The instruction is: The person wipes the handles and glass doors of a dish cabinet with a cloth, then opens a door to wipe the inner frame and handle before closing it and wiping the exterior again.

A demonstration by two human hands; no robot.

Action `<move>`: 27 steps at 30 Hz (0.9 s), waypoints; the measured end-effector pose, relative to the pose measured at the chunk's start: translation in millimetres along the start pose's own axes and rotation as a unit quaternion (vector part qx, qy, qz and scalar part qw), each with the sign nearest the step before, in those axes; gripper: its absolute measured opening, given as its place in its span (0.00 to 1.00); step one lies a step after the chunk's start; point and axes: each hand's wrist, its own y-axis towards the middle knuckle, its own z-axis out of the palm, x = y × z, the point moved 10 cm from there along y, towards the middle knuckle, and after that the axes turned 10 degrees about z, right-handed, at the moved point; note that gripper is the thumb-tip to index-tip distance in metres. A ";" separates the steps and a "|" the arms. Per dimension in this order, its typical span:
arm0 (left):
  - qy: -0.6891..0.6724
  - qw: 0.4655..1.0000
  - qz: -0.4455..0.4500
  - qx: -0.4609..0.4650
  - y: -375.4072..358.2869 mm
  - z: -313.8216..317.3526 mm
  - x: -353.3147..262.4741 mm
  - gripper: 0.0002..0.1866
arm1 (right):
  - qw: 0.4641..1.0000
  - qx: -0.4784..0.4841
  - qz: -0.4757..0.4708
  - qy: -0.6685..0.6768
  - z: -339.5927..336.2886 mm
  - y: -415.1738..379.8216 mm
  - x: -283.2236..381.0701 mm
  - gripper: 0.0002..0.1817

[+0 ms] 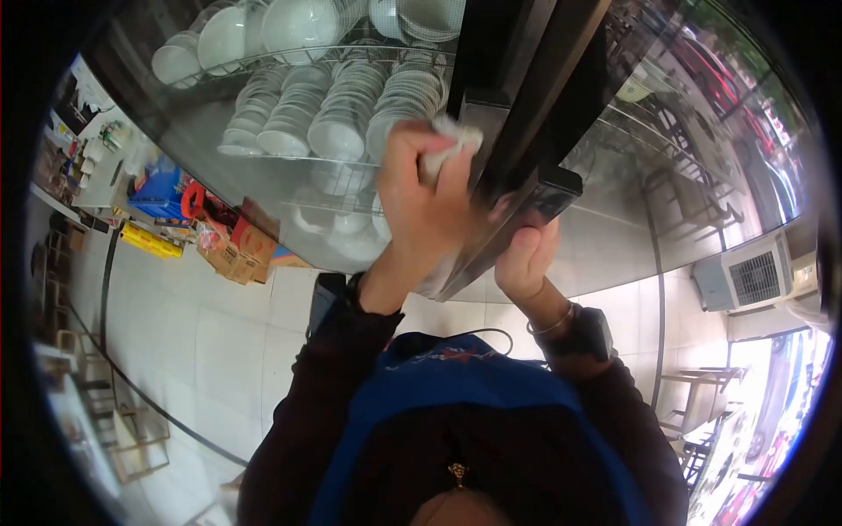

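Bent round a crumpled white cloth (460,145), my left hand (425,202) is up against the glass door of a dish cabinet, close to its dark door frame. Slight blur covers this hand's lower edge. My right hand (529,261) is closed on the dark door handle (545,200), its thumb on the near side and its other fingers partly hidden. A second black handle (485,110) stands just beyond the cloth. Through the glass on the left, stacked white bowls (338,131) sit on wire racks.
Cardboard boxes (241,254) and a blue crate (158,197) stand at left on the tiled floor (206,324). An air cooler (745,273) is at right, with wooden stools (702,394) below it. The right-hand glass door reflects the street.
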 end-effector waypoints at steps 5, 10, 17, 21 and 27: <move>-0.051 0.997 -0.064 0.010 5.9 2.0 2.2 0.10 | 0.998 0.053 0.030 -0.012 3.5 -1.0 0.3 0.32; -0.012 0.996 -0.067 0.051 -46.8 -3.3 34.9 0.11 | 1.000 0.003 -0.002 0.009 -1.8 1.4 -2.2 0.27; -0.025 0.999 0.020 0.005 25.8 0.8 -6.2 0.11 | 0.998 0.028 0.047 0.004 5.2 -0.2 -10.4 0.33; 0.088 0.988 0.116 0.045 -11.0 4.3 -5.7 0.12 | 1.000 -0.004 -0.017 -0.007 4.1 4.4 -11.8 0.27; 0.107 0.981 0.145 0.070 -4.3 10.5 -18.3 0.12 | 1.000 0.009 -0.030 0.005 9.3 10.0 -7.0 0.28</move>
